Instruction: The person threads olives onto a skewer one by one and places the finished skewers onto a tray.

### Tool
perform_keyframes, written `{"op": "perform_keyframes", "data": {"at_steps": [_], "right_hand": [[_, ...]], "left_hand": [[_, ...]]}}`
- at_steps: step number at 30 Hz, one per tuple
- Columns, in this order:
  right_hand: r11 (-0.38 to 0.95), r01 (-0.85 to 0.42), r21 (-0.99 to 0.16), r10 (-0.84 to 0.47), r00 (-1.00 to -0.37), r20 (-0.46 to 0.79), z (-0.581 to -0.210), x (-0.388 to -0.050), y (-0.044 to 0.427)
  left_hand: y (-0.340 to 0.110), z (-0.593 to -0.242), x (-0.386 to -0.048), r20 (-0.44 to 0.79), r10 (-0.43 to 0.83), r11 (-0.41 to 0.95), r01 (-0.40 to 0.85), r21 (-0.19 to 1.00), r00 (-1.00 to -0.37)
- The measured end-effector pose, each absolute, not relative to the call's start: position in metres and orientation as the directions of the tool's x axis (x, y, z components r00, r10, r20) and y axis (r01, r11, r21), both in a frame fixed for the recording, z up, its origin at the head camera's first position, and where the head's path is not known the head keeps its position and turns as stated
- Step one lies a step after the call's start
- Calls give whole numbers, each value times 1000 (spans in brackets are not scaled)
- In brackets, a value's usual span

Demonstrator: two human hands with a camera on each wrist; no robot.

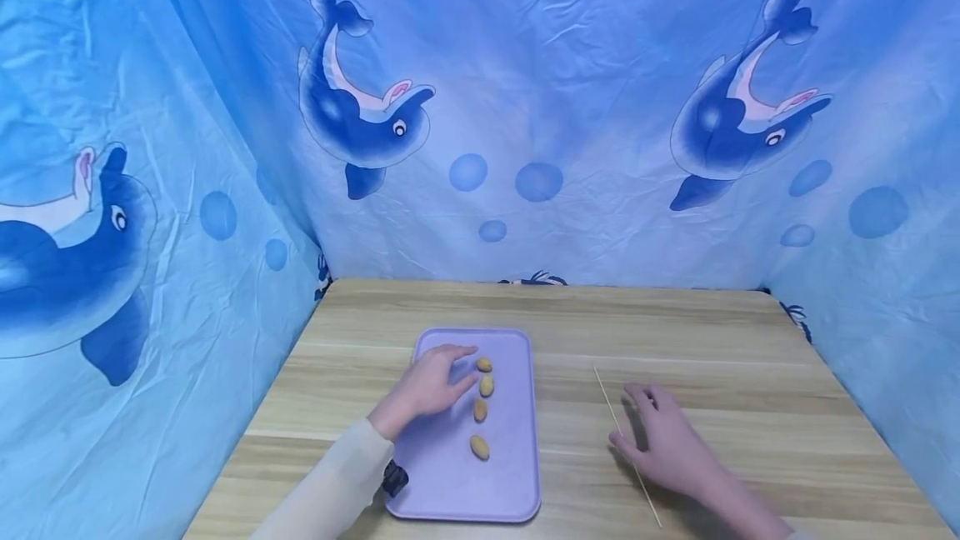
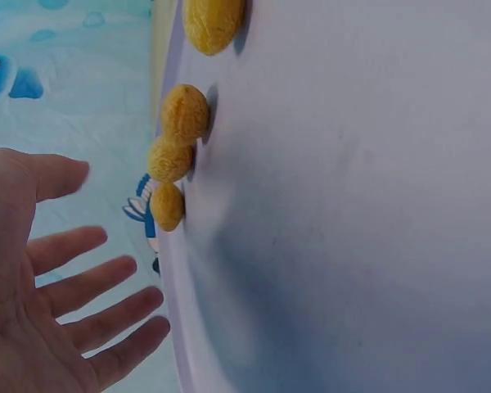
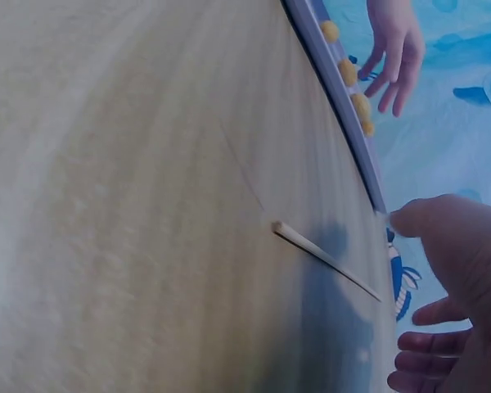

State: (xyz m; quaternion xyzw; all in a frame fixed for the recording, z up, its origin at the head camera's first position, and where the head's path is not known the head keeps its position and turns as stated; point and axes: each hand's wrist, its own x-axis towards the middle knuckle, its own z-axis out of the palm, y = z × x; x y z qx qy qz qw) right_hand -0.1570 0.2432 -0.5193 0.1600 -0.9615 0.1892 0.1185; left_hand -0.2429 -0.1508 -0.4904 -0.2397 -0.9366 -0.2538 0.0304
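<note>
On a purple tray (image 1: 506,482), several small yellow-brown oval pieces with wrinkled skin, potato-like, stand in a rough lengthwise row; the nearest piece (image 1: 480,447) lies a little apart from the others. My left hand (image 1: 431,382) hovers over the tray's left part, fingers spread, beside the far pieces. Nothing is in it; the left wrist view shows a gap between fingertips and the small pieces (image 2: 184,115). A thin wooden skewer (image 1: 645,492) lies on the table right of the tray. Above it is my right hand (image 1: 667,444), empty, fingers loosely bent, thumb nearest the skewer.
A wood-grain table (image 1: 360,315) carries everything. Blue curtains (image 1: 600,65) printed with dolphins hang along its back and sides. A small black object (image 1: 393,477) shows below the left wrist, at the tray's left edge.
</note>
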Motion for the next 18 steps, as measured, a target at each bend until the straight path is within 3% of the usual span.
{"op": "perform_keyframes", "data": {"at_steps": [4,10,18], "right_hand": [[882,-347,-318,-268,-926,267,-525,-154,242],[882,-260,-393,-227,-965,128,-523,-154,243],[904,-186,-384,-150,-981,122,-516,-159,247]], "left_hand": [[-147,-494,-250,155,479,735,492,468,-864],[-144,-497,-254,108,524,722,508,470,-845],[-141,-497,-259,89,543,735,524,430,-835]]}}
